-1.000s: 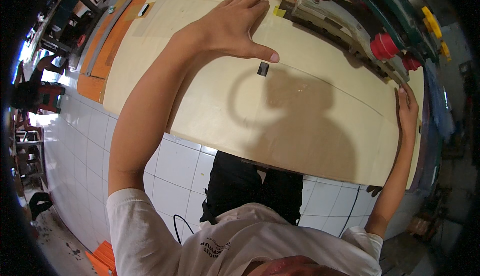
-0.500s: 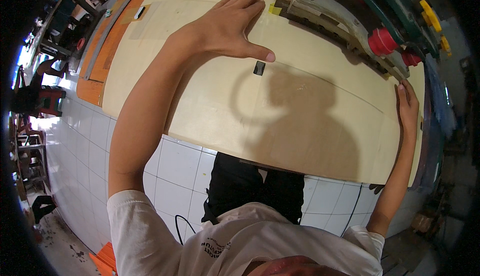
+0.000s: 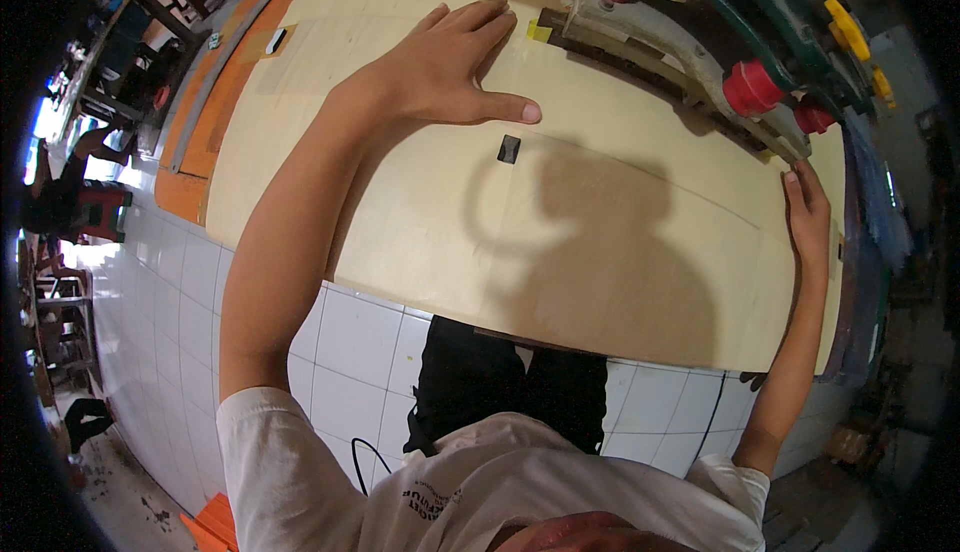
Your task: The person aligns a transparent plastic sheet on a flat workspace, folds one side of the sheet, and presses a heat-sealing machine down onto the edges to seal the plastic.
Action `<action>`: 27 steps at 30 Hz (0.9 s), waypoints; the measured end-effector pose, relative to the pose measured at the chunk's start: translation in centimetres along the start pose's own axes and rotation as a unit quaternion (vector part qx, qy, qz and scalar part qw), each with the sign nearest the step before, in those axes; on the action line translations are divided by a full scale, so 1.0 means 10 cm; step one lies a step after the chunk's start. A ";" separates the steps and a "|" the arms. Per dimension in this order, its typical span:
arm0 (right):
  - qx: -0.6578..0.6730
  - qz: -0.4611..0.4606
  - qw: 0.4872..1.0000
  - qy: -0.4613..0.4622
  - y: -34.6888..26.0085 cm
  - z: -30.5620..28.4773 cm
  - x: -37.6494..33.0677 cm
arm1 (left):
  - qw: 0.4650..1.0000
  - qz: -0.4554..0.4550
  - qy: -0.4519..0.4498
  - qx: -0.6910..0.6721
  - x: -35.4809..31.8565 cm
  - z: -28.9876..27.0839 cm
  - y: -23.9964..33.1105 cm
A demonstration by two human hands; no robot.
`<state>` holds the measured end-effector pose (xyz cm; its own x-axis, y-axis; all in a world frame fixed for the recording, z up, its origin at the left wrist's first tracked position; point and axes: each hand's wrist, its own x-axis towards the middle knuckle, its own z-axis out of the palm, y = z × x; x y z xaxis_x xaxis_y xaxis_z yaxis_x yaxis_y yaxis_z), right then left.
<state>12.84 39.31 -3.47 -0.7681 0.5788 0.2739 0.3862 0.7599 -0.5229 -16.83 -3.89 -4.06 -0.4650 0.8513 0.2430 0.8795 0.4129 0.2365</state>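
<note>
My left hand (image 3: 440, 72) lies flat on a large pale sheet (image 3: 400, 242), fingers stretched forward and thumb held out to the right. Just below the thumb tip is a small black patch (image 3: 509, 149) on the sheet. My right hand (image 3: 808, 217) rests at the sheet's right side, its fingertips touching the near right end of a long metal bar (image 3: 660, 72). The fingers look extended; what lies under them is hidden. That bar sits at the base of a green machine (image 3: 780, 22) with red knobs (image 3: 753, 87) and yellow wing-shaped knobs (image 3: 848, 28).
An orange-brown board (image 3: 190, 187) shows along the sheet's left side, with a grey strip (image 3: 200, 102) on it. A small black-and-white piece (image 3: 276, 42) lies near the sheet's far left. White floor tiles (image 3: 350, 352) and a red stool (image 3: 103, 207) lie beyond the table.
The view has shifted slightly. The black patch now appears a little nearer to me and farther from my left thumb. Both hands keep about the same pose.
</note>
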 end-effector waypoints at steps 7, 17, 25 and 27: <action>-0.040 0.003 0.999 -0.013 -0.12 0.06 -0.05 | 0.999 -0.030 -0.013 0.028 -0.01 0.04 -0.02; -0.053 -0.041 0.998 -0.020 0.02 -0.02 -0.01 | 0.999 -0.014 -0.021 0.035 0.04 -0.02 0.00; 0.011 -0.105 0.981 0.161 -0.02 -0.24 0.12 | 0.999 -0.001 -0.050 -0.001 0.04 -0.11 -0.14; -0.036 -0.128 0.954 0.269 0.00 -0.50 0.15 | 0.998 -0.005 -0.058 0.005 0.05 -0.15 -0.11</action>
<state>14.26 41.63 1.01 -0.4766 0.4244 0.7699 0.2697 0.9041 -0.3314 -18.13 -4.44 -2.76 -0.4595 0.8788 0.1291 0.8760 0.4243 0.2293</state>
